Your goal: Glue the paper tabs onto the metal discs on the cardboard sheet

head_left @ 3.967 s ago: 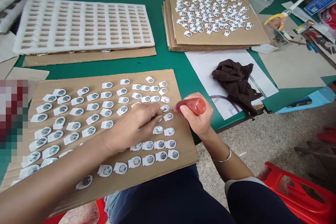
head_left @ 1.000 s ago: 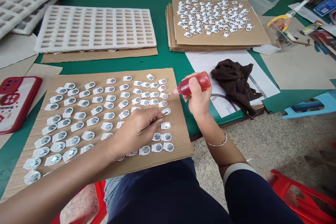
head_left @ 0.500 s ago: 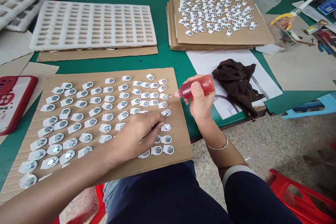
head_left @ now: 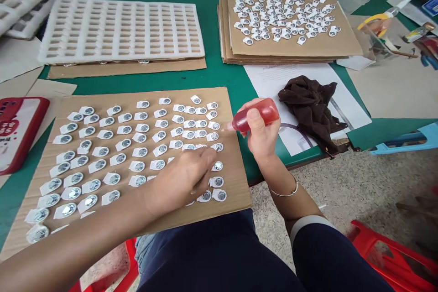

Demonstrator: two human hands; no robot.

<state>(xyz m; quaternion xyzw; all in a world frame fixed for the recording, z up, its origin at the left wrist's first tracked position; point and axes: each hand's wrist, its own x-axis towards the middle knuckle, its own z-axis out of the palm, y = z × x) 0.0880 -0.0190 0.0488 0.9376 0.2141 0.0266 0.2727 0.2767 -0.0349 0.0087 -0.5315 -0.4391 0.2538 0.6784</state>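
My left hand [head_left: 190, 169] is closed over the right side of a cardboard sheet [head_left: 236, 178], around a thin metal tool that looks like tweezers. Most of that tool is hidden by my fingers; its tip shows at a small round metal disc on a white tab [head_left: 218, 147]. Several such discs stand in rows across the sheet. In my right hand [head_left: 262, 134] is a small squeeze bottle [head_left: 265, 108] of red liquid, tilted, its pale nozzle pointing left just above the sheet, beside the rightmost column of discs. Some discs lie hidden under my left hand and forearm.
White grid trays [head_left: 123, 32] are at the back left. A cardboard stack [head_left: 290, 50] bearing many discs stands at the back right. A dark cloth [head_left: 308, 105] lies on paper, near yellow-handled scissors [head_left: 376, 23]. A red-edged phone case [head_left: 30, 132] sits left.
My left hand has turned slightly, so the tool's rear end is now hidden. The bottle's nozzle has dipped a little beside the disc column. The view has shifted slightly.
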